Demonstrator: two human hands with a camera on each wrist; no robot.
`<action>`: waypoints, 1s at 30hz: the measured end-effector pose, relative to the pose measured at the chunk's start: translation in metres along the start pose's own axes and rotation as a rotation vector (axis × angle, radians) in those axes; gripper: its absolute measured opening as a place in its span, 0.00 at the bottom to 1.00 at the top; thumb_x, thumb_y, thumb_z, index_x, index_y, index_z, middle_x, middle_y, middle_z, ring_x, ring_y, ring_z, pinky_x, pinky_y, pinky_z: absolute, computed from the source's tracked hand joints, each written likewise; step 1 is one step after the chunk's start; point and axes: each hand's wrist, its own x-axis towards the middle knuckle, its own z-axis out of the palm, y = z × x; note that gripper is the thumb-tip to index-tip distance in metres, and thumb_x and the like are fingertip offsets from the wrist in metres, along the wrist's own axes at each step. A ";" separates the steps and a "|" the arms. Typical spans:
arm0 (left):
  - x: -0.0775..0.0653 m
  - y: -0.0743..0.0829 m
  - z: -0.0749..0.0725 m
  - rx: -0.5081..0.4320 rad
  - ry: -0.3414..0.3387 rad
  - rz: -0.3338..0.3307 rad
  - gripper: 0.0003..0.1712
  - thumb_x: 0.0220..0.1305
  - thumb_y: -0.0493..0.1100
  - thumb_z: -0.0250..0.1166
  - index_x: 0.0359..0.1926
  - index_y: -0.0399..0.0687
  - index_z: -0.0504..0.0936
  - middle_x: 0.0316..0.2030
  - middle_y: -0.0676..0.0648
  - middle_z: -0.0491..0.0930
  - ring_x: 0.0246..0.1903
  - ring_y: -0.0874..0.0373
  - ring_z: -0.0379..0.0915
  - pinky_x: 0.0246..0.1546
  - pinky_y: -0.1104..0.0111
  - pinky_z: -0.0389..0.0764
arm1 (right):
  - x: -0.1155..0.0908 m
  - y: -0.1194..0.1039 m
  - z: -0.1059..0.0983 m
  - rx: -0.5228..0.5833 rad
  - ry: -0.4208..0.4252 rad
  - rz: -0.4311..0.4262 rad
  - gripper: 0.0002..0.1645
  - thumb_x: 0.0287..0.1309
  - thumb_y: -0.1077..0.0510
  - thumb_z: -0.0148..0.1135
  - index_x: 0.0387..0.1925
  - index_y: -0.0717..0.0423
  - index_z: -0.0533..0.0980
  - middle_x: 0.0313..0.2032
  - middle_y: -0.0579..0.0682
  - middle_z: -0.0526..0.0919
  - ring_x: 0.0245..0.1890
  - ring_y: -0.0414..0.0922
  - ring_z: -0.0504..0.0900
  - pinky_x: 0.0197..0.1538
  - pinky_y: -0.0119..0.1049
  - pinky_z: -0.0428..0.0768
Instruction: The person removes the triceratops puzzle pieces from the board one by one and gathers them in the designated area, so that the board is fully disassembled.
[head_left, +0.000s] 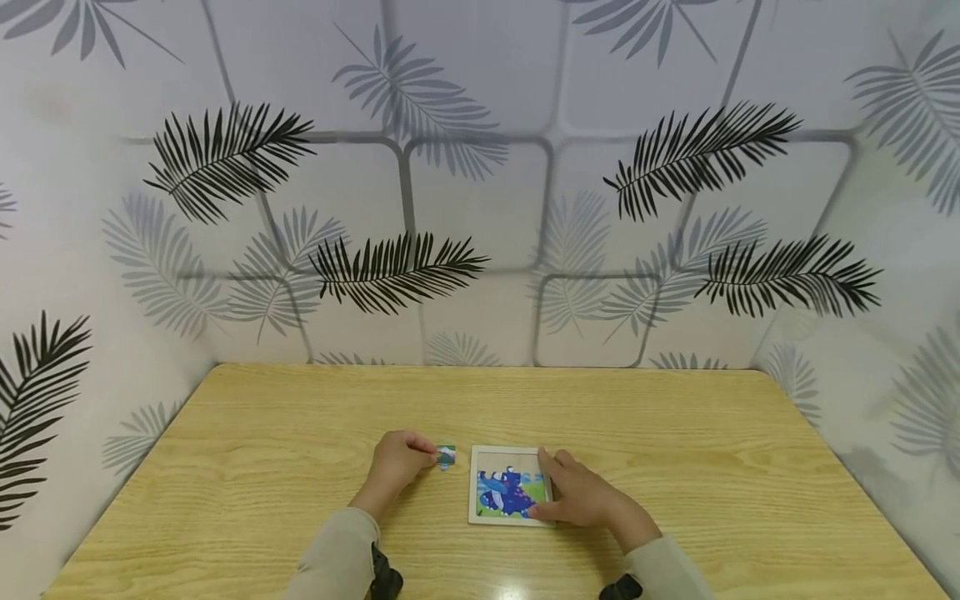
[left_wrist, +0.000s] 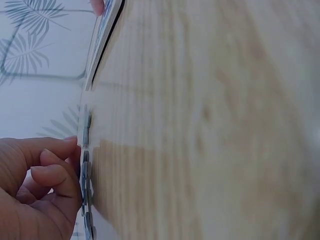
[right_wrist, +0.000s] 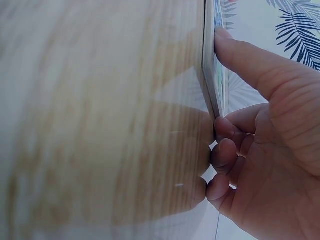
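A square jigsaw puzzle tray (head_left: 475, 487) with a pale frame lies on the table, partly filled with a blue and purple cartoon picture; bare backing shows along its top. My right hand (head_left: 588, 496) grips its right side. The right thumb (right_wrist: 245, 57) rests over the tray's face, and the other fingers curl against its edge and the tabletop. To the left of the tray, my left hand (head_left: 401, 462) pinches at a small puzzle piece (head_left: 447, 455) in green and blue. Several pieces (left_wrist: 86, 172) show edge-on beside the left fingertips, partly hidden.
The wooden table (head_left: 262, 450) reaches back to a wall (head_left: 480, 317) with a leaf pattern. Dark bands (head_left: 385, 575) sit on both wrists over light sleeves. Light glares off the table's front.
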 end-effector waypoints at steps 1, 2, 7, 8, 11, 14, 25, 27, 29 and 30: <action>0.000 0.000 0.000 -0.004 -0.002 -0.006 0.02 0.51 0.30 0.69 0.28 0.37 0.83 0.25 0.48 0.80 0.23 0.61 0.69 0.22 0.72 0.71 | 0.000 0.000 0.000 0.000 0.000 0.002 0.55 0.51 0.44 0.69 0.70 0.65 0.53 0.56 0.59 0.66 0.49 0.49 0.68 0.61 0.51 0.67; -0.001 0.001 -0.001 -0.007 -0.002 -0.008 0.02 0.51 0.30 0.69 0.28 0.36 0.83 0.25 0.48 0.80 0.23 0.61 0.69 0.22 0.72 0.71 | 0.000 0.000 0.000 0.000 0.000 0.003 0.55 0.51 0.44 0.69 0.70 0.65 0.53 0.56 0.59 0.66 0.49 0.48 0.68 0.61 0.51 0.67; -0.002 0.002 -0.002 -0.024 -0.011 -0.007 0.03 0.53 0.31 0.68 0.30 0.35 0.82 0.24 0.49 0.79 0.22 0.62 0.68 0.20 0.72 0.70 | -0.001 -0.001 -0.001 0.008 -0.003 0.005 0.55 0.51 0.44 0.69 0.70 0.65 0.52 0.56 0.59 0.66 0.49 0.48 0.67 0.61 0.51 0.66; -0.002 0.001 -0.001 -0.028 -0.015 -0.004 0.03 0.53 0.31 0.68 0.30 0.35 0.82 0.24 0.49 0.79 0.22 0.62 0.68 0.21 0.72 0.70 | -0.001 -0.001 -0.001 0.010 -0.003 0.005 0.55 0.51 0.44 0.69 0.70 0.65 0.52 0.56 0.59 0.66 0.49 0.49 0.67 0.61 0.51 0.66; -0.002 0.002 -0.001 -0.038 -0.031 -0.007 0.03 0.53 0.31 0.68 0.30 0.36 0.82 0.24 0.49 0.78 0.21 0.62 0.68 0.20 0.72 0.69 | 0.000 -0.001 -0.001 0.009 -0.002 0.005 0.55 0.51 0.44 0.69 0.70 0.65 0.53 0.56 0.59 0.66 0.50 0.49 0.68 0.61 0.51 0.66; -0.003 0.002 0.001 -0.051 -0.046 -0.016 0.02 0.54 0.32 0.68 0.29 0.37 0.82 0.23 0.49 0.78 0.20 0.61 0.66 0.20 0.72 0.69 | 0.000 0.000 0.000 0.009 0.000 0.003 0.55 0.51 0.44 0.69 0.70 0.65 0.53 0.56 0.59 0.66 0.50 0.49 0.68 0.61 0.51 0.66; -0.008 0.007 0.007 -0.098 -0.096 -0.018 0.04 0.53 0.30 0.67 0.32 0.36 0.82 0.24 0.49 0.77 0.21 0.61 0.65 0.22 0.72 0.68 | 0.000 0.002 0.000 0.014 -0.004 -0.018 0.56 0.51 0.45 0.69 0.70 0.67 0.52 0.56 0.60 0.65 0.49 0.49 0.67 0.61 0.51 0.66; -0.009 0.008 0.008 -0.116 -0.123 -0.017 0.05 0.53 0.30 0.67 0.33 0.35 0.82 0.24 0.49 0.78 0.22 0.60 0.67 0.22 0.71 0.69 | 0.001 0.002 0.000 0.013 -0.005 -0.016 0.56 0.51 0.44 0.69 0.70 0.66 0.52 0.56 0.60 0.65 0.49 0.49 0.67 0.61 0.51 0.66; -0.010 0.010 0.009 -0.117 -0.147 -0.010 0.06 0.54 0.31 0.67 0.34 0.34 0.82 0.25 0.50 0.79 0.22 0.60 0.67 0.23 0.71 0.70 | 0.001 0.002 0.000 0.011 -0.005 -0.015 0.56 0.51 0.44 0.69 0.70 0.66 0.52 0.57 0.61 0.65 0.49 0.49 0.67 0.61 0.51 0.66; -0.010 0.010 0.009 -0.116 -0.159 -0.002 0.06 0.54 0.31 0.67 0.35 0.34 0.82 0.24 0.50 0.79 0.22 0.60 0.68 0.23 0.71 0.70 | 0.001 0.002 0.000 0.011 -0.005 -0.014 0.55 0.51 0.44 0.69 0.70 0.66 0.52 0.57 0.61 0.65 0.50 0.49 0.67 0.61 0.51 0.66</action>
